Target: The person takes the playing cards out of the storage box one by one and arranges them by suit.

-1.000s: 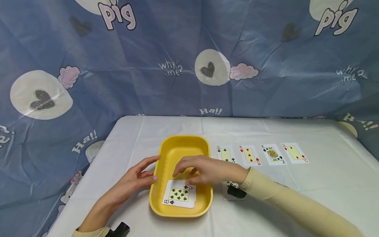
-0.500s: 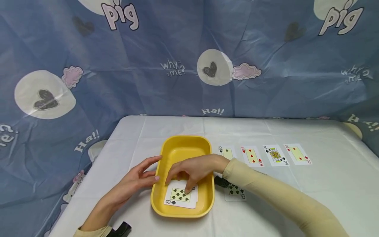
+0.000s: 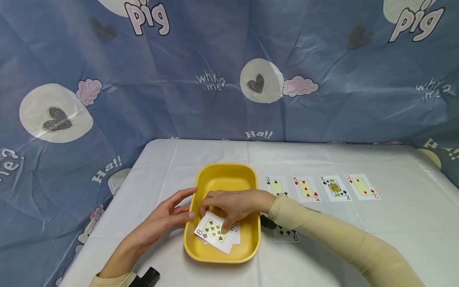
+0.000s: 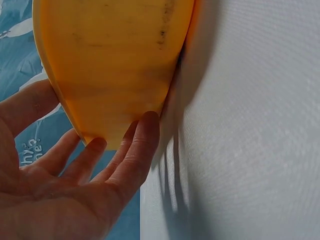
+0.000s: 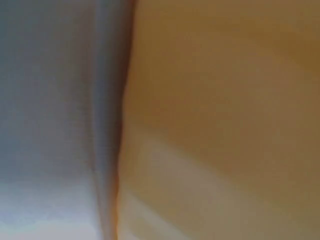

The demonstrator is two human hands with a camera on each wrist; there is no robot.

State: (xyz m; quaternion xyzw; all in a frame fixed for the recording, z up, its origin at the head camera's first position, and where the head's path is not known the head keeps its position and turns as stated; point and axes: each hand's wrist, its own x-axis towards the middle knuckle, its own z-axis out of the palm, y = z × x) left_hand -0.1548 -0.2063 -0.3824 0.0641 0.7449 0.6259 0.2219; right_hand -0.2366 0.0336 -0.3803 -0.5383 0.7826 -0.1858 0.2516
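A yellow tray (image 3: 226,261) holds a small pile of playing cards. On top, an eight of spades (image 3: 214,231) lies askew over another card (image 3: 236,236). My right hand (image 3: 233,204) reaches into the tray and pinches the eight of spades, thumb on its face and curled fingers at its far edge. The left hand (image 3: 163,217) touches the tray's left side with its fingers spread. In the left wrist view, the fingers of that hand (image 4: 75,185) lie along the tray's outer wall (image 4: 115,75). A blurred yellow wall of the tray (image 5: 225,100) fills most of the right wrist view.
Right of the tray, a row on the white table (image 3: 394,223) holds a two of clubs (image 3: 276,186), three of hearts (image 3: 306,189), king of spades (image 3: 335,188) and two of diamonds (image 3: 362,187). Another club card (image 3: 286,236) is partly under the right forearm. A patterned cloth (image 3: 215,111) hangs behind.
My right hand has come down onto the pile and taken hold of the eight of spades. That card has turned and shifted left, uncovering more beneath. The left hand stays at the tray.
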